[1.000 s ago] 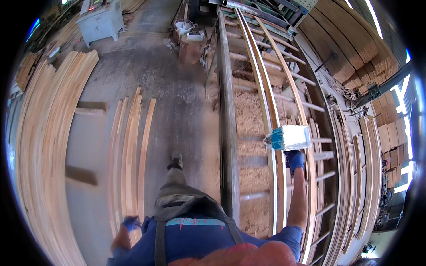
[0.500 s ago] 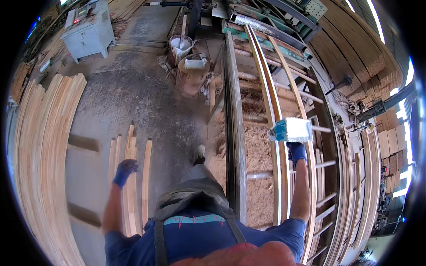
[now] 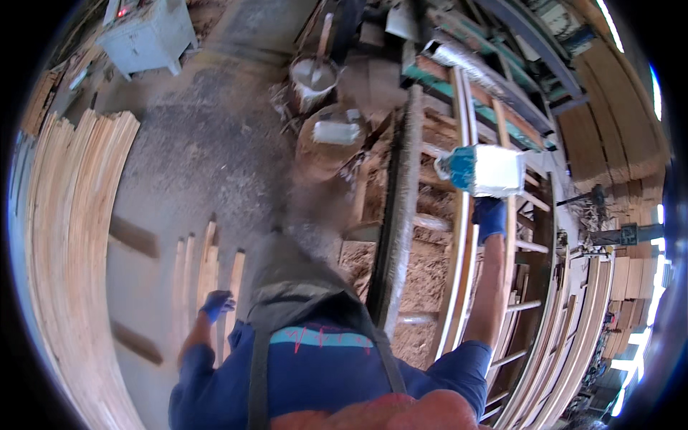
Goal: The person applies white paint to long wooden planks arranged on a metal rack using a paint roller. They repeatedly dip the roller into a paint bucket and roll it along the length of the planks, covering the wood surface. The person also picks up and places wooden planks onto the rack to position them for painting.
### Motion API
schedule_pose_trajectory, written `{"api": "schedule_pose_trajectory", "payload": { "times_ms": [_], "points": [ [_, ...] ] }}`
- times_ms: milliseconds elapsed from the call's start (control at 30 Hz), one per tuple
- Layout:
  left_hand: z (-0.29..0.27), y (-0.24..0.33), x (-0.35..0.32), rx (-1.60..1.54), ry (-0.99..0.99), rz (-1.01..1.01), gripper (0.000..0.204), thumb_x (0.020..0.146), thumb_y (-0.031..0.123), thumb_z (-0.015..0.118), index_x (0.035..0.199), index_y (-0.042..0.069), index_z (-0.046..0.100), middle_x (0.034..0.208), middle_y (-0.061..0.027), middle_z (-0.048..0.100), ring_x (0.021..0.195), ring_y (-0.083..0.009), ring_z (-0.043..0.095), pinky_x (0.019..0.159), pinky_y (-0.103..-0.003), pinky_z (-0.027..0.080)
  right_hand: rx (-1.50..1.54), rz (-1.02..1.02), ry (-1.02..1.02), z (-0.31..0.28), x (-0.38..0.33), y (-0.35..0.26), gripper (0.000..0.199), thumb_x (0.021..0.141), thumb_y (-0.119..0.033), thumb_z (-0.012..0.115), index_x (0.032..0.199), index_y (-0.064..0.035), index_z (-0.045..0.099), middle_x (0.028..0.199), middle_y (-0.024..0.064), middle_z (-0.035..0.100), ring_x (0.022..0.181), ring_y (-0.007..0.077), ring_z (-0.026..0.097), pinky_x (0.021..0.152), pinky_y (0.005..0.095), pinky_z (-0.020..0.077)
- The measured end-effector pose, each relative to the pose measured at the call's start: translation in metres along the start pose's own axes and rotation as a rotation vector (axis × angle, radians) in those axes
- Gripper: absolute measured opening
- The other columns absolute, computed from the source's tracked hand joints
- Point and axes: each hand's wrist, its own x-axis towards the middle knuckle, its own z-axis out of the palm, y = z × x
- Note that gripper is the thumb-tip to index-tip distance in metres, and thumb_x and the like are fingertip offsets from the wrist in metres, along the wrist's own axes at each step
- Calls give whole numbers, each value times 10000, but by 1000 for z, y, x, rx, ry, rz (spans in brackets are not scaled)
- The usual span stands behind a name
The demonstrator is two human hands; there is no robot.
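Note:
My right hand [image 3: 489, 218], in a dark blue glove, is closed round a glue roller hidden where the fingers wrap it. The roller [image 3: 494, 170] has a teal end and a broad white-coated body. It is over two long wooden strips [image 3: 459, 251] whose edges look white and a third strip [image 3: 504, 118] to their right; I cannot tell whether it touches them. On the left, my left hand [image 3: 217, 306], also gloved, is open and holds nothing. It hangs over several narrow wooden boards [image 3: 208, 269].
A large stack of boards [image 3: 79, 236] lies far left. Ahead stand a white-smeared bucket [image 3: 313, 89] with a stick and a round block [image 3: 326, 154] bearing a white-coated piece. A dark rail [image 3: 401, 215] edges the rack on my right. A grey cabinet [image 3: 147, 39] stands back left.
My right hand has moved forward along the strips with the roller. My left hand has drawn back toward my body. The whole view has shifted as I step.

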Motion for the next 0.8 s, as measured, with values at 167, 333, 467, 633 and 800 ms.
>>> {"api": "schedule_pose_trajectory", "payload": {
  "times_ms": [167,333,467,633,800],
  "points": [
    [-23,62,106,182,-173,-15,290,950,264,616,1069,-1,621,935,-153,704,754,-228,688,634,-335,541,388,225,-85,113,64,-45,104,951,-146,543,1029,-82,567,782,59,595,570,148,557,415,286,416],
    [-42,223,178,-81,-161,23,241,951,229,610,1070,22,639,894,-121,692,718,-214,676,605,-311,552,982,331,-51,256,102,-20,376,933,-122,528,1290,-9,483,1240,114,580,1157,240,558,1019,358,451],
    [-61,331,167,-122,-135,73,285,973,282,567,1138,61,640,972,-127,711,790,-231,705,685,-329,582,-121,83,-126,369,130,59,558,722,-137,754,1189,69,528,1087,227,648,1068,340,617,901,413,489],
    [-87,354,138,61,18,-33,357,954,385,582,1169,105,633,1002,-117,715,834,-223,703,764,-356,545,-543,141,-281,475,148,136,469,837,-308,692,1172,10,613,1208,213,645,1115,360,616,891,444,504],
    [-104,333,111,107,129,-284,354,943,359,600,1157,78,622,955,-123,710,781,-216,696,693,-335,536,-509,279,-189,529,154,141,434,889,-392,613,1115,-26,666,1143,198,674,1067,379,631,866,451,505]
  ]
}}
